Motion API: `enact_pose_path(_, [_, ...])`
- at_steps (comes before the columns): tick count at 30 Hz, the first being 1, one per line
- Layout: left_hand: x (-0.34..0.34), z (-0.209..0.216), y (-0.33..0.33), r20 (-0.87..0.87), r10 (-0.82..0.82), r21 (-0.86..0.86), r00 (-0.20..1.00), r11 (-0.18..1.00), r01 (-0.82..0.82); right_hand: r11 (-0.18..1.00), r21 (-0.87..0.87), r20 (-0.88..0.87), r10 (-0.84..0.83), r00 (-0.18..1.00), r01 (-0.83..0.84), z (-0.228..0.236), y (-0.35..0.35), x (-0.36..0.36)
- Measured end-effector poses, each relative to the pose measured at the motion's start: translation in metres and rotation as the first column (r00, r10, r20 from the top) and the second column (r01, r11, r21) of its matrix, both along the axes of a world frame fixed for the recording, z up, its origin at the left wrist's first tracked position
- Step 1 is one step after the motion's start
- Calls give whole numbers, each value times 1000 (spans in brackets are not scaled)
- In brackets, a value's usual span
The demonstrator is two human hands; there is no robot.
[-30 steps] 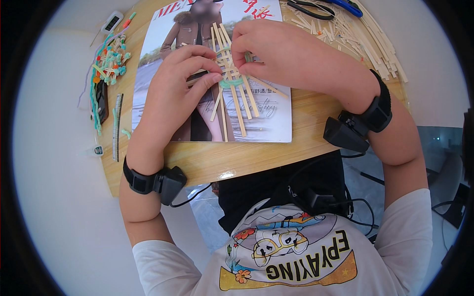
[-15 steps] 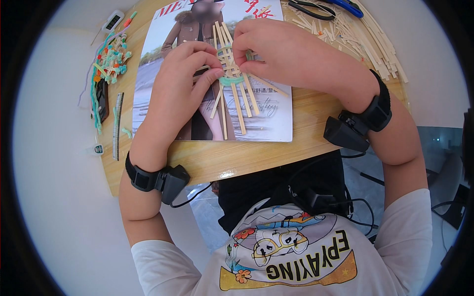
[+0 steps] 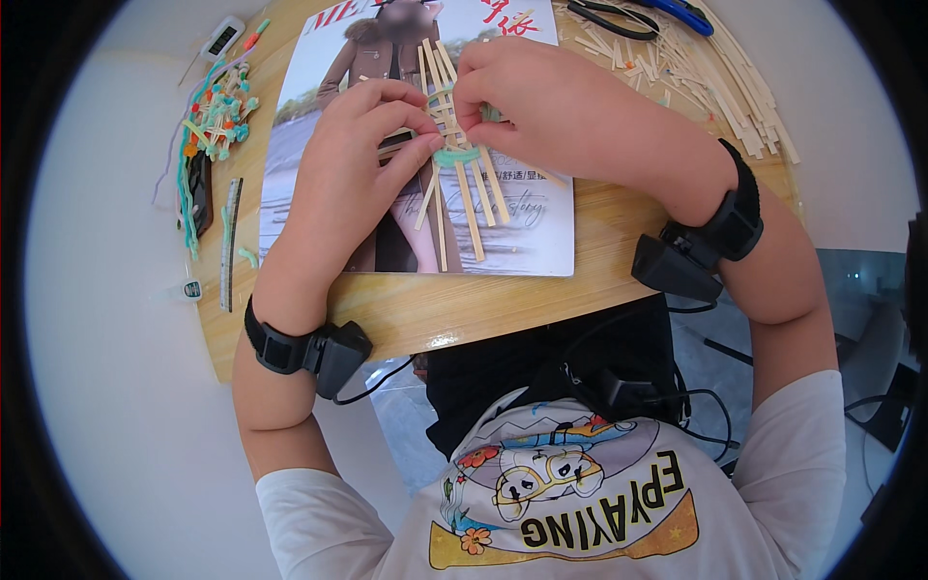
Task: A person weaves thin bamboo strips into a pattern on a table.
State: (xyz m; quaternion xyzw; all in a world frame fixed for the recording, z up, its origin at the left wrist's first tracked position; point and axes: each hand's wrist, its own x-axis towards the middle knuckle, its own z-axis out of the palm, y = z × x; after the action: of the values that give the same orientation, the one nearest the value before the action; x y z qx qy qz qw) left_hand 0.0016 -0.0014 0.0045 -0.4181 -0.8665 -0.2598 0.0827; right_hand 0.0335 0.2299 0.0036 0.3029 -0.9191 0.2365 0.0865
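Observation:
A lattice of thin pale wooden strips (image 3: 471,215) lies over a glossy magazine (image 3: 546,253), the strips crossing in the middle and fanning toward me. A light green fuzzy band, like a pipe cleaner (image 3: 456,157), curves around the woven middle. My left hand (image 3: 353,174) pinches the lattice's left side by the green band, thumb and index finger together. On the right side, my right hand (image 3: 541,97) has its fingers closed at the strips and band. Both hands cover parts of the weave, so the exact grip of the right fingertips is hidden.
Loose strips (image 3: 739,92) and short offcuts lie at the far right, near black-handled pliers (image 3: 611,21) and a blue-handled tool (image 3: 681,14). At the left are a pile of coloured fuzzy pieces (image 3: 224,111), a ruler (image 3: 230,246) and a small white display device (image 3: 223,39).
Both hands stay at the lattice with small shifts. The strip sticking out at the lower right is now more covered by my right hand. The magazine has barely moved.

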Motion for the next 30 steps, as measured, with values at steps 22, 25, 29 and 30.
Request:
enact_pose_path(22, [1,3,0,22,30,44,999,999,-31,995,-104,-43,1,999,-5,0,2,-2])
enact_pose_path(25, [1,1,0,32,33,51,999,998,-35,996,-87,-39,-7,999,3,2,3,-1])
enact_pose_path(29, [2,2,0,40,40,51,998,998,-42,1000,5,76,-25,997,24,9,3,0])
enact_pose_path(30, [2,2,1,47,41,50,998,998,-44,1000,5,57,-20,998,20,8,4,0])
